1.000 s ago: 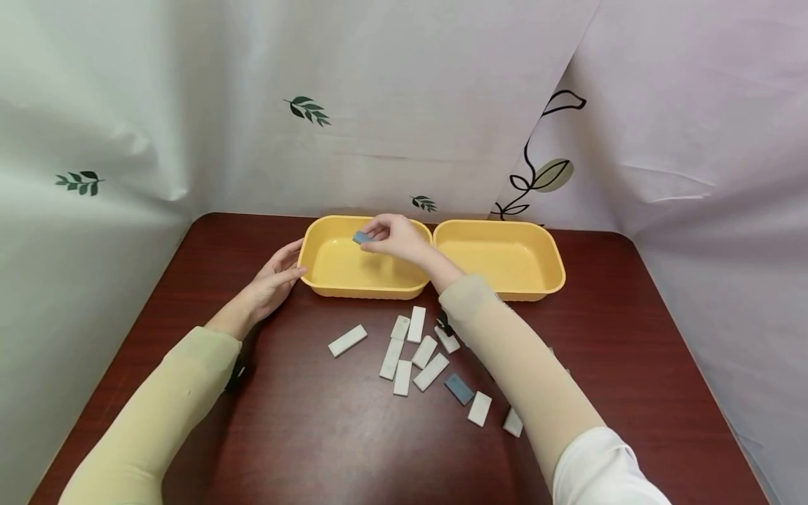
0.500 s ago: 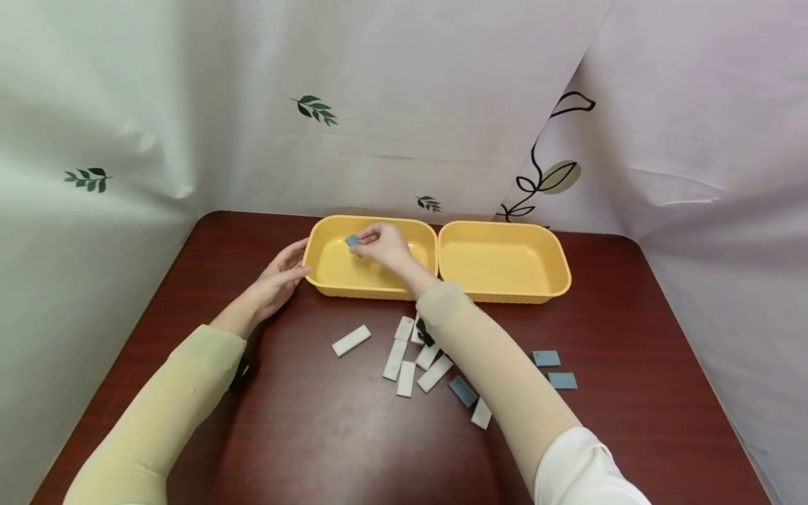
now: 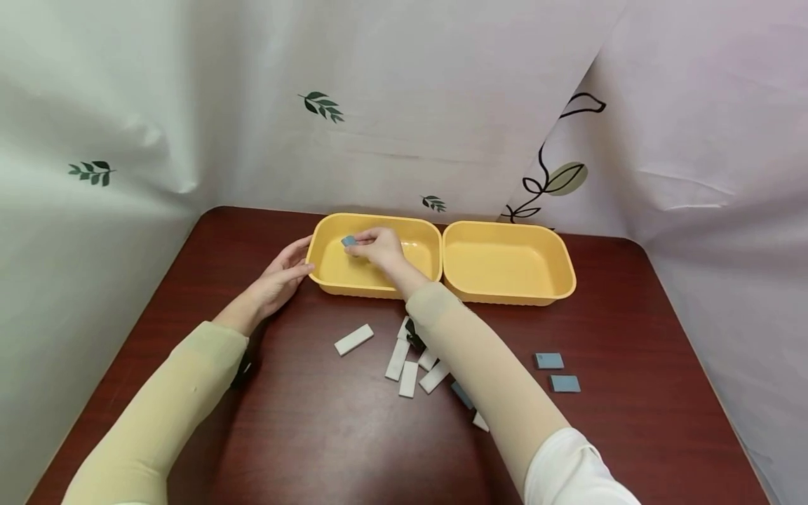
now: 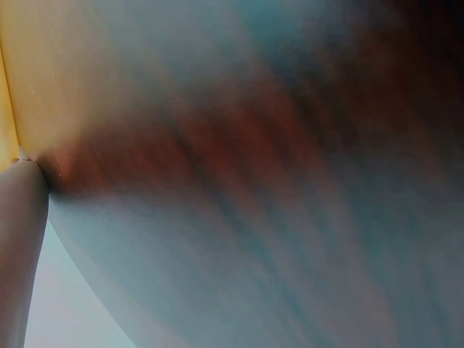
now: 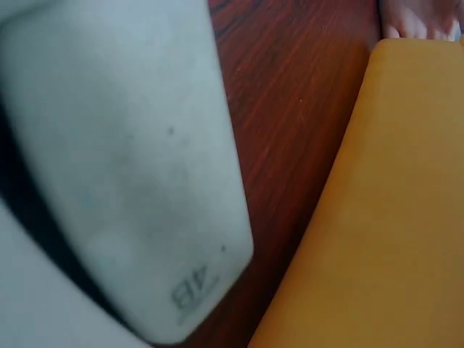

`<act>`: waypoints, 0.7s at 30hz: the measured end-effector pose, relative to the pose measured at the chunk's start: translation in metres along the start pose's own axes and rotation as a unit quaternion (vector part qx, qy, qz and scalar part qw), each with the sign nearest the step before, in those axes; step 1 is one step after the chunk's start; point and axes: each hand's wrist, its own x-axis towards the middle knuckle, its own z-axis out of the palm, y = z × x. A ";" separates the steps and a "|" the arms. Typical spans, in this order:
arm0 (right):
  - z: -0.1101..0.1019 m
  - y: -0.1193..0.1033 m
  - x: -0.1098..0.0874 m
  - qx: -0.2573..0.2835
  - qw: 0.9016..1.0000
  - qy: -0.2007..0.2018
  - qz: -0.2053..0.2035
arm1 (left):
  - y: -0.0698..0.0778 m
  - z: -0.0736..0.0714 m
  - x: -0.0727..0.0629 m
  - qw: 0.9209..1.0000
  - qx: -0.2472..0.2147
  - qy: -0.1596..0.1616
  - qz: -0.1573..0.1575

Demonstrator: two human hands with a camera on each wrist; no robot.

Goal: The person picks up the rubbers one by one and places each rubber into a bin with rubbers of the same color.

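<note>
My right hand (image 3: 381,251) pinches a small blue eraser (image 3: 349,241) between thumb and fingers, low over the inside of the left yellow bin (image 3: 334,265). My left hand (image 3: 278,280) rests against that bin's left end, thumb at the front corner of the rim and fingers lying fairly straight along the side. In the left wrist view a finger (image 4: 22,239) touches the yellow wall (image 4: 7,109). Close to the right wrist camera lies a white eraser (image 5: 138,159) printed "4B", beside the bin's outer wall (image 5: 377,217).
A second yellow bin (image 3: 505,270) stands right against the first. Several white erasers (image 3: 396,359) lie in front of the bins, partly hidden by my right forearm, with one (image 3: 354,339) apart on the left. Blue erasers (image 3: 564,384) lie right of the forearm; another (image 3: 462,394) peeks out beside it.
My right hand has moved a little left and lower into the left bin with the blue eraser. The forearm swung left, uncovering two blue erasers. My left hand stays at the bin.
</note>
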 end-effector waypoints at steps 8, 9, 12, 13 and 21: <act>0.006 0.002 0.002 -0.002 1.000 0.006 0.018 | -0.001 0.001 0.000 1.000 -0.004 0.000 0.007; 0.006 0.002 0.003 -0.008 1.000 0.005 0.021 | -0.001 0.001 0.000 1.000 -0.003 -0.001 0.006; 0.005 0.003 0.003 -0.024 0.999 0.005 0.025 | -0.001 0.002 0.001 1.000 -0.001 -0.002 0.007; 0.006 0.003 0.004 -0.028 0.999 0.005 0.024 | -0.001 0.002 0.002 1.000 -0.001 -0.001 0.007; 0.008 0.004 0.006 0.010 0.999 0.013 0.046 | -0.002 0.001 0.001 1.000 -0.006 0.006 0.008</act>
